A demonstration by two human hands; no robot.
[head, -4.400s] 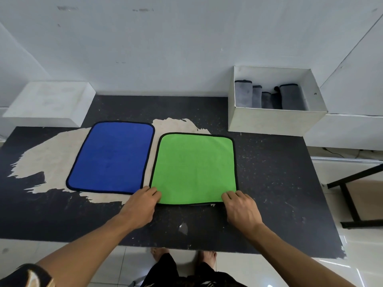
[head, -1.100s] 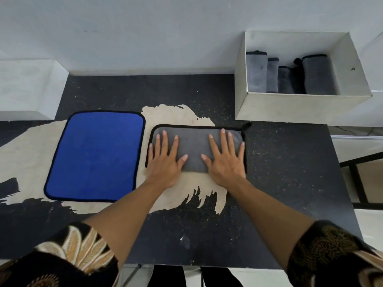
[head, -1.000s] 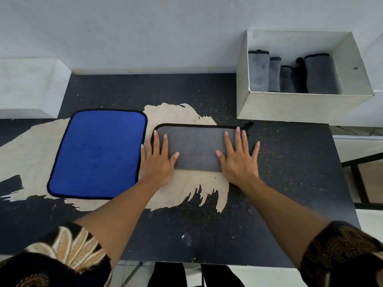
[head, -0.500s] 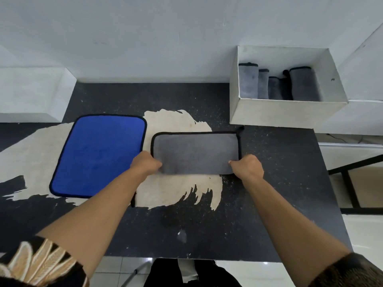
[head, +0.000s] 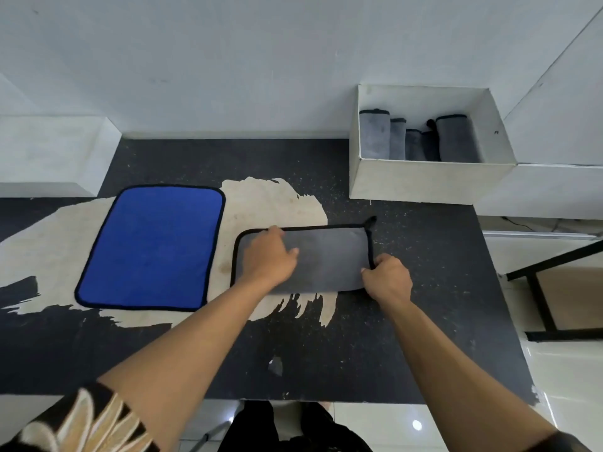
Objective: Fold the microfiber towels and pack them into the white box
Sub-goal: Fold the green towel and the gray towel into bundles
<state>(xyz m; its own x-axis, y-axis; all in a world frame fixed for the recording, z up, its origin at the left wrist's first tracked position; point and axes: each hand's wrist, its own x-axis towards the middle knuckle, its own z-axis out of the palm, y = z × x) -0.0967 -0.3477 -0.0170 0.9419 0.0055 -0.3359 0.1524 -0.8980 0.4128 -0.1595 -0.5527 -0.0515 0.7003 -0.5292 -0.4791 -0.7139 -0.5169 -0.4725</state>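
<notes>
Tabletop (head: 163, 360), dark with a worn pale patch, is lying under both forearms and carrying everything. The white box (head: 424, 182) is sitting beyond the right hand (head: 388, 278), well apart from it and a little to its right. It is holding a row of folded grey towels (head: 375, 138) standing on end from its left wall across the middle, while its right end is looking free. The blue towel (head: 150, 246) is lying flat and unfolded just left of the left hand (head: 267, 256), apart from the grey towel (head: 329, 259). That grey towel, folded to a strip, is lying directly under the hands, its long axis running left to right from one hand to the other. The left hand is resting on its left part with fingers reaching the far edge; whether it is pressing or gripping cannot be told. The right hand is pinching the black-trimmed right edge by the near corner, fingers curled. The coming fold is probably going along that axis, one short end crossing to the other, and the right hand is the nearer to the box.
</notes>
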